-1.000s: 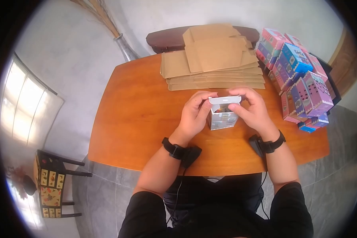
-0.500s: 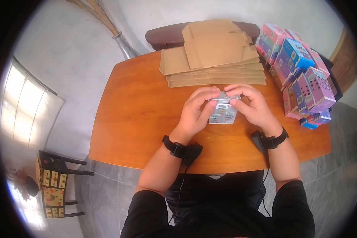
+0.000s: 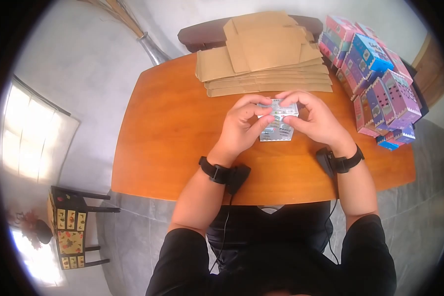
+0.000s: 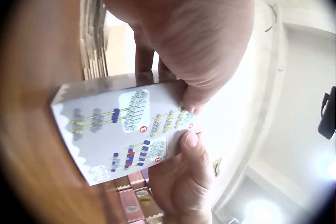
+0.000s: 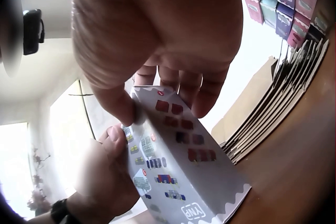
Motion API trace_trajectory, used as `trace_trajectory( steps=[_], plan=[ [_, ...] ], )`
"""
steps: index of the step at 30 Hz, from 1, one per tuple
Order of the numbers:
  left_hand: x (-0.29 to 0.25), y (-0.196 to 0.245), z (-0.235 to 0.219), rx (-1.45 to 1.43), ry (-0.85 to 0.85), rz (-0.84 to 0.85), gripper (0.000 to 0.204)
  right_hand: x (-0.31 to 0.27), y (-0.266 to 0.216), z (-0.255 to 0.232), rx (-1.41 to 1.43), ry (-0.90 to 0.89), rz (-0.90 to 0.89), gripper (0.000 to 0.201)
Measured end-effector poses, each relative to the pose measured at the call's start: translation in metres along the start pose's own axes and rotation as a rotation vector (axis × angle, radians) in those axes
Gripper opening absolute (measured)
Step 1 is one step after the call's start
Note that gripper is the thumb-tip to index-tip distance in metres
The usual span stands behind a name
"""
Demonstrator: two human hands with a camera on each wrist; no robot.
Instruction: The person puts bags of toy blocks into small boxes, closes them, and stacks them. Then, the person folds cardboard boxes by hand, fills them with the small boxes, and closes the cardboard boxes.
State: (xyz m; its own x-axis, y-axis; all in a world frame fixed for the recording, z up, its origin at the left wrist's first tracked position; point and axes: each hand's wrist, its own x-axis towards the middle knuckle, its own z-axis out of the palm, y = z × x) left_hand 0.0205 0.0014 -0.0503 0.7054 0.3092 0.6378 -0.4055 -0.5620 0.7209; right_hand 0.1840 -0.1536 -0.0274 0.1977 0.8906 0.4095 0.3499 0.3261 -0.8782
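Observation:
A small white cardboard box (image 3: 276, 134), printed with brick-building pictures, stands upright on the wooden table in front of the person. Its lid is down. My left hand (image 3: 240, 124) grips the box's upper left part, thumb at the front top edge and fingers over the lid. On the other side, my right hand (image 3: 316, 119) holds the upper right part in the same way. Both thumbs lie close together at that edge, as the left wrist view shows on the box's printed face (image 4: 121, 132). In the right wrist view a side panel (image 5: 191, 145) carries red brick pictures.
Flat brown cardboard cartons (image 3: 266, 54) are stacked at the table's back. A pile of colourful small boxes (image 3: 380, 84) stands at the right edge. Behind the table is a dark chair back (image 3: 202, 37); a vase (image 3: 154, 50) stands back left.
The box's lid flap stood raised with the inside showing; it has come down and the top is covered. Both hands have followed it onto the lid. The head view has tilted slightly down.

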Motion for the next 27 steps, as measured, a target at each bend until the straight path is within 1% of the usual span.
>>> trace_trajectory(
  steps=[2, 3, 5, 6, 8, 9, 11, 12, 13, 14, 15, 17, 18, 20, 21, 23, 24, 25, 26, 27],
  plan=[
    [-0.001, -0.002, 0.001, 0.035, 0.011, 0.05, 0.018, -0.001, -0.001, 0.002, 0.08, 0.066, 0.126, 0.04],
    [-0.001, -0.005, 0.002, 0.036, 0.012, 0.053, 0.018, -0.002, -0.003, 0.001, 0.079, 0.065, 0.124, 0.04],
    [-0.004, -0.011, 0.003, -0.043, 0.058, -0.011, 0.036, -0.002, -0.009, 0.001, -0.163, -0.039, 0.286, 0.051],
    [-0.005, -0.014, 0.004, -0.041, 0.058, -0.011, 0.036, -0.001, -0.003, -0.001, -0.161, -0.041, 0.284, 0.051],
    [-0.003, -0.015, 0.006, -0.218, 0.091, -0.085, 0.053, 0.001, 0.014, -0.009, -0.182, -0.234, 0.387, 0.058],
    [-0.003, -0.015, 0.008, -0.215, 0.091, -0.081, 0.053, -0.001, 0.019, -0.01, -0.183, -0.234, 0.383, 0.058],
    [0.0, -0.012, 0.012, -0.297, 0.323, -0.043, 0.049, 0.0, 0.022, -0.011, 0.029, -0.13, 0.397, 0.06],
    [0.0, -0.013, 0.009, -0.297, 0.322, -0.039, 0.049, 0.0, 0.022, -0.011, 0.026, -0.128, 0.394, 0.06],
    [-0.001, -0.019, 0.004, -0.352, 0.356, -0.181, 0.044, 0.001, 0.021, -0.012, 0.085, -0.052, 0.38, 0.059],
    [-0.002, -0.025, 0.0, -0.407, 0.389, -0.324, 0.043, 0.002, 0.021, -0.012, 0.144, 0.023, 0.366, 0.059],
    [-0.004, -0.033, -0.002, -0.41, 0.389, -0.323, 0.043, 0.002, 0.023, -0.013, 0.14, 0.024, 0.367, 0.059],
    [-0.003, -0.042, -0.005, -0.403, 0.412, -0.461, 0.05, 0.004, 0.027, -0.013, 0.256, 0.121, 0.254, 0.053],
    [-0.004, -0.046, -0.006, -0.404, 0.411, -0.458, 0.05, 0.005, 0.027, -0.014, 0.254, 0.122, 0.252, 0.053],
    [-0.001, -0.041, -0.007, -0.362, 0.387, -0.694, 0.034, 0.008, 0.023, -0.015, 0.271, 0.246, 0.279, 0.046],
    [-0.001, -0.044, -0.006, -0.363, 0.383, -0.688, 0.034, 0.009, 0.022, -0.015, 0.268, 0.249, 0.274, 0.046],
    [-0.001, -0.054, -0.001, -0.133, 0.178, -0.678, 0.029, 0.01, 0.016, -0.017, 0.302, 0.369, 0.198, 0.041],
    [-0.003, -0.056, 0.001, -0.143, 0.158, -0.667, 0.029, 0.009, 0.01, -0.018, 0.29, 0.39, 0.193, 0.041],
    [-0.004, -0.054, 0.002, -0.172, 0.188, -0.658, 0.027, 0.008, -0.001, -0.017, 0.296, 0.461, 0.143, 0.039],
    [-0.004, -0.052, 0.003, -0.205, 0.216, -0.646, 0.025, 0.008, -0.013, -0.018, 0.296, 0.534, 0.088, 0.036],
    [-0.004, -0.052, 0.003, -0.192, 0.219, -0.65, 0.025, 0.004, -0.028, -0.019, 0.297, 0.579, -0.005, 0.034]
  ],
)
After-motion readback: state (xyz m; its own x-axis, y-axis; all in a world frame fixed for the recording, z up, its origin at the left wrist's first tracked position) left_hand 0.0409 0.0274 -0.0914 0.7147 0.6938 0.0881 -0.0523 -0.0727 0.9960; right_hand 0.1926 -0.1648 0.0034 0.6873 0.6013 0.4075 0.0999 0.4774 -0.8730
